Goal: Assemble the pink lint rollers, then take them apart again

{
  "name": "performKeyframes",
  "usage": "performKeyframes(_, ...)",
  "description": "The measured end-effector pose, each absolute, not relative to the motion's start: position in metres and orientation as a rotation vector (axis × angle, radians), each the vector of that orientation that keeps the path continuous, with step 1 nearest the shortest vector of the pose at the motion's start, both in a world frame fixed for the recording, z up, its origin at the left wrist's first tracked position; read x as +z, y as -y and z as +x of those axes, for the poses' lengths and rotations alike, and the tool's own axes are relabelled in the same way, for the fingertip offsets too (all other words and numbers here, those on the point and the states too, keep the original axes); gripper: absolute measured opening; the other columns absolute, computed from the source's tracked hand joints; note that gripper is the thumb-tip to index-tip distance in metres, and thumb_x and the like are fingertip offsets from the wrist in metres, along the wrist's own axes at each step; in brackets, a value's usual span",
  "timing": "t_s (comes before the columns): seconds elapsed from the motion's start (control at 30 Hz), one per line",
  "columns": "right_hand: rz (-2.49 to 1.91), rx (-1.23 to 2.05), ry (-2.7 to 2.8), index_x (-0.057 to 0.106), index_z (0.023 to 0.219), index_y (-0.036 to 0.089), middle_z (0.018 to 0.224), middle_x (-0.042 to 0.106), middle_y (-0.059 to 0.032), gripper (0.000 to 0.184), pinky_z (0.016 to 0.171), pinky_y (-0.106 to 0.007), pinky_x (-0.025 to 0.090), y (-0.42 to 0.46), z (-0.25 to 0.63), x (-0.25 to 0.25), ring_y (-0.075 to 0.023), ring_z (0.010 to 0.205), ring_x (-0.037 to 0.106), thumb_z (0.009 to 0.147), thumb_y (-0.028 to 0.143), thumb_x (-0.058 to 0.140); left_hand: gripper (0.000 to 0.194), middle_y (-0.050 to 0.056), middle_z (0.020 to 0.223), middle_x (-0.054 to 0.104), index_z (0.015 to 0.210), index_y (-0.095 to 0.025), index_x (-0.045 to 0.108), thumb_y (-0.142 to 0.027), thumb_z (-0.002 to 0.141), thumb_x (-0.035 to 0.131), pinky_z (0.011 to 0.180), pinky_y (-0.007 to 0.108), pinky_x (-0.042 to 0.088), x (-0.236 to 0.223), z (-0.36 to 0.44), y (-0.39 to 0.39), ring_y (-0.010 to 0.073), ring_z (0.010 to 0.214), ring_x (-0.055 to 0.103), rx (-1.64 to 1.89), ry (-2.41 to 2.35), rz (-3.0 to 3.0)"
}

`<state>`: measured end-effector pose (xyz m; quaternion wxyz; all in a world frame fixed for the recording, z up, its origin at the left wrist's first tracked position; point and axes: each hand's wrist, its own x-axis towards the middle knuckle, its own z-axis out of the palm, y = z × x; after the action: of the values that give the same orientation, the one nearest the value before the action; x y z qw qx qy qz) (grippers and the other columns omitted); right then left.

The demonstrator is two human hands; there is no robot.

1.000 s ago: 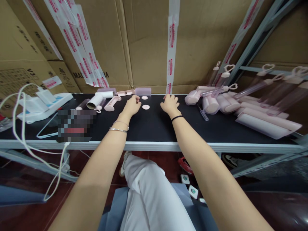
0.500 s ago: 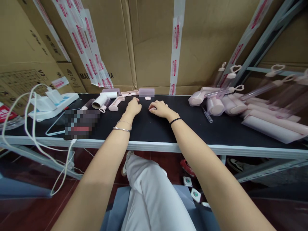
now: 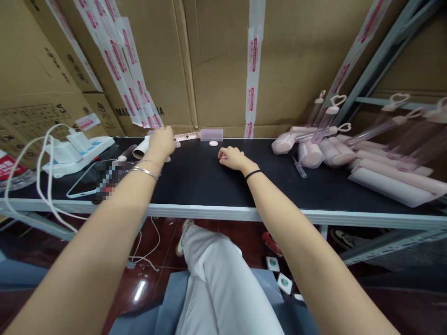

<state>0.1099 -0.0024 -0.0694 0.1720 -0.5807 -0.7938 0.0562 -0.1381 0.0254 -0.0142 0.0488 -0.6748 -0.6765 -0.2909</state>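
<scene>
My left hand [image 3: 161, 143] reaches over the parts at the back left of the table. It covers much of a pale pink plastic piece, whose ends peek out beside it. Its fingers point down and away, so their grip is hidden. A white tube [image 3: 140, 148] lies just left of that hand. My right hand [image 3: 233, 158] rests on the black tabletop with its fingers curled inward; whatever they hold, if anything, is hidden. Between the hands, farther back, are a small pale pink oval piece [image 3: 213, 144], a translucent lilac case [image 3: 211, 135] and a long pink strip-like piece [image 3: 187, 136].
Several pink lint-roller-like tools [image 3: 310, 153] with clear handles are piled at the right. A small clear tube [image 3: 299, 167] lies before them. At the left are a white power strip [image 3: 82, 156] with cables and a phone [image 3: 84, 181]. Cardboard boxes [image 3: 216, 65] stand behind the table.
My left hand has moved left, from beside the oval piece to over the pink piece near the white tube. My right hand has stayed nearly in place, fingers still curled.
</scene>
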Motion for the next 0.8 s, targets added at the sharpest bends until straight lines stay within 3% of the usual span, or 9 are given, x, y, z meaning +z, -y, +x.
performKeyframes(0.1,-1.644,0.167,2.249,0.064,0.102,0.024,0.117,0.060,-0.0102,0.021,0.093,-0.049,0.043,0.002,0.109,-0.069,-0.0290,0.113,0.054,0.085,0.023,0.052,0.037,0.020,0.131,0.058,0.115,-0.011,0.055,-0.029,0.083,0.057,0.101,0.053,0.041,-0.004,-0.182,-0.026,0.0365,0.124,0.050,-0.521,2.131,-1.849)
performKeyframes(0.17,-1.638,0.173,2.245,0.064,0.102,0.024,0.118,0.060,-0.0104,0.021,0.094,-0.049,0.043,0.002,0.109,-0.069,-0.0292,0.113,0.053,0.085,0.023,0.052,0.048,0.017,0.133,0.058,0.118,-0.013,0.052,-0.044,0.083,0.057,0.102,0.054,0.039,-0.008,-0.206,-0.027,0.0372,0.127,0.046,-0.423,2.295,-1.689)
performKeyframes(0.23,-1.638,0.182,2.244,0.064,0.103,0.024,0.118,0.060,-0.0106,0.022,0.095,-0.050,0.043,0.003,0.110,-0.068,-0.0293,0.114,0.053,0.085,0.022,0.052,0.073,0.014,0.135,0.058,0.119,-0.015,0.049,-0.070,0.071,0.058,0.105,0.057,0.032,-0.016,-0.222,-0.029,0.0404,0.131,0.039,-0.356,2.445,-1.592)
performKeyframes(0.3,-1.643,0.189,2.245,0.064,0.103,0.024,0.119,0.060,-0.0107,0.022,0.095,-0.050,0.043,0.004,0.110,-0.068,-0.0295,0.115,0.053,0.085,0.022,0.052,0.086,0.013,0.138,0.055,0.120,-0.015,0.047,-0.080,0.065,0.056,0.106,0.058,0.027,-0.024,-0.229,-0.029,0.0425,0.133,0.036,-0.360,2.539,-1.537)
performKeyframes(0.4,-1.647,0.200,2.242,0.064,0.104,0.024,0.120,0.059,-0.0103,0.023,0.096,-0.050,0.043,0.005,0.110,-0.067,-0.0294,0.115,0.053,0.085,0.021,0.051,0.076,0.016,0.143,0.052,0.125,-0.014,0.042,-0.067,0.073,0.059,0.108,0.057,0.025,-0.027,-0.226,-0.026,0.0404,0.135,0.039,-0.403,2.605,-1.456)
performKeyframes(0.53,-1.640,0.211,2.240,0.063,0.104,0.024,0.121,0.059,-0.0098,0.023,0.097,-0.050,0.042,0.005,0.109,-0.065,-0.0292,0.115,0.053,0.085,0.022,0.052,0.071,0.021,0.145,0.048,0.130,-0.011,0.036,-0.048,0.078,0.066,0.107,0.054,0.034,-0.004,-0.215,-0.019,0.0381,0.134,0.044,-0.590,2.560,-1.382)
performKeyframes(0.67,-1.644,0.213,2.228,0.062,0.107,0.023,0.121,0.060,-0.0100,0.025,0.097,-0.049,0.042,0.005,0.109,-0.065,-0.0297,0.115,0.054,0.084,0.021,0.052,0.067,0.018,0.142,0.050,0.130,-0.011,0.035,-0.040,0.080,0.068,0.107,0.050,0.039,0.038,-0.191,-0.016,0.0330,0.130,0.047,-0.876,2.205,-1.501)
performKeyframes(0.8,-1.644,0.220,2.207,0.060,0.108,0.023,0.119,0.061,-0.0096,0.024,0.096,-0.047,0.043,0.004,0.109,-0.066,-0.0293,0.113,0.055,0.084,0.023,0.055,0.065,0.013,0.138,0.050,0.132,-0.011,0.035,-0.028,0.080,0.071,0.111,0.048,0.036,0.066,-0.139,-0.013,0.0267,0.127,0.048,-1.121,1.911,-1.657)
